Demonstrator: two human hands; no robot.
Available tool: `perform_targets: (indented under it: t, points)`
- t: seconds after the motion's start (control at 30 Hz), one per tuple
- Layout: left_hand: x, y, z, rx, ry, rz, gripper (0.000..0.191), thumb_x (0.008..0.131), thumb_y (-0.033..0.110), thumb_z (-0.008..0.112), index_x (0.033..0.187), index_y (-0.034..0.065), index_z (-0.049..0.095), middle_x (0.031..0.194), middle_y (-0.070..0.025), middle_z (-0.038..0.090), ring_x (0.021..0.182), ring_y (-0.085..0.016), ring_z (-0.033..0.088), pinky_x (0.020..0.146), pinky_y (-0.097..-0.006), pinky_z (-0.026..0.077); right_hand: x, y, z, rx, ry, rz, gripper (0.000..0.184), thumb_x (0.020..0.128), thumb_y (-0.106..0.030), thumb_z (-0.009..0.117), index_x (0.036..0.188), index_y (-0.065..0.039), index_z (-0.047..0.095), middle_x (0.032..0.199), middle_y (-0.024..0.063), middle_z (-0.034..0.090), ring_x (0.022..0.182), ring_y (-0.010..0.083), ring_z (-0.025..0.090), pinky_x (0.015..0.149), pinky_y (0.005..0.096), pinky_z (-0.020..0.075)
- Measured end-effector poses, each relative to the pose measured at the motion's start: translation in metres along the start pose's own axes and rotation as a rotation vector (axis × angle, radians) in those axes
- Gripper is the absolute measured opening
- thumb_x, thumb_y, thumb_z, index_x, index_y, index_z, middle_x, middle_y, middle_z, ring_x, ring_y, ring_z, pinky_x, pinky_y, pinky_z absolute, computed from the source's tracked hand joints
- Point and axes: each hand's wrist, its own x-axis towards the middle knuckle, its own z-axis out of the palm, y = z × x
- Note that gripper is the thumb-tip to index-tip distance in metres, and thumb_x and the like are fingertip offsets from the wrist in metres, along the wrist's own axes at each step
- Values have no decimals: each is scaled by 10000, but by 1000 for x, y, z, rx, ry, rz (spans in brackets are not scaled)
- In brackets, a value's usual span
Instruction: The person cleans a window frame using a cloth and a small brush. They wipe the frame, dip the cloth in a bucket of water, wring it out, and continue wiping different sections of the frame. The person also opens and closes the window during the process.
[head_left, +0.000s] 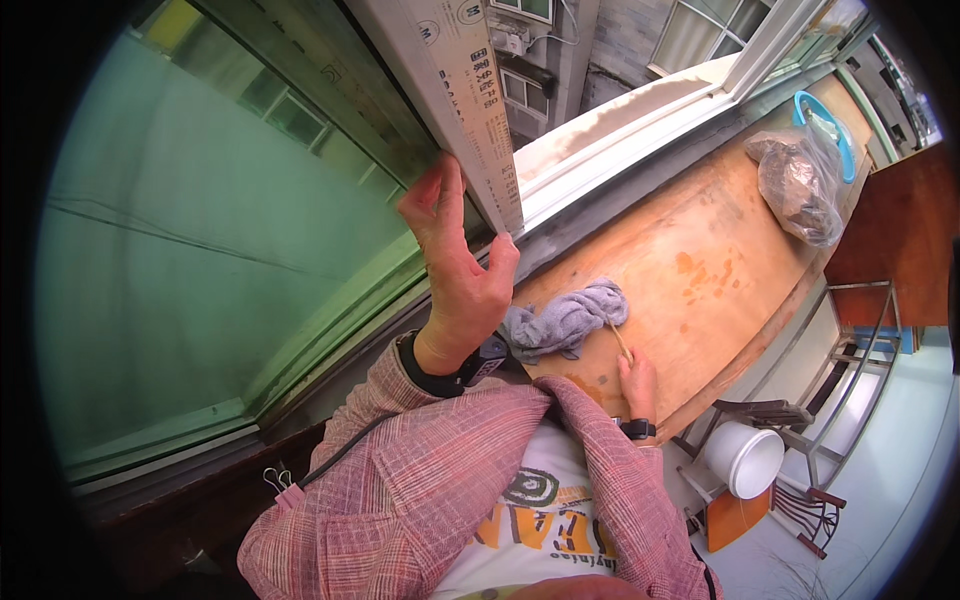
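Observation:
My left hand grips the lower end of an upright window sash frame, its thumb on the front edge and its fingers on the glass side. Printed writing covers the frame's narrow face. Green-tinted window glass spreads to the left of it. My right hand holds a thin yellowish stick low over the wooden tabletop. The stick's far end meets a crumpled grey cloth lying on the wood near the window; whether it goes under the cloth I cannot tell.
Wet spots mark the wood. Farther right, a clear plastic bag with dark contents leans by a blue plastic basin. The white window track borders an open gap. Below right stand a white bucket, a chair and a metal frame.

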Motion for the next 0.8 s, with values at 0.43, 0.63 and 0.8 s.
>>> perform_targets:
  t: [0.43,0.63,0.8]
  points:
    - [97,-6,164,-265,-206,136,840,737,-24,566,1481,-141,193,1346,-277,320,1286,-399,308,1149,-420,249,-8,61,-22,74,264,366,229,888,-193,667,1058,-51,613,939,217,675,885,420,645,755,499,506]
    - [147,-9,253,-268,-376,212,821,794,57,579,1479,-159,182,1505,-363,260,1437,-457,232,1191,-428,234,-7,111,-24,70,446,400,238,862,-159,679,1045,-38,586,1049,191,649,981,387,617,765,471,507]
    - [193,-6,318,-238,-474,227,827,823,114,591,1474,-178,171,1510,-383,282,1441,-425,302,1160,-380,307,44,127,-47,-232,483,262,278,797,-137,712,1040,-70,593,1231,125,571,1172,331,529,898,461,463]
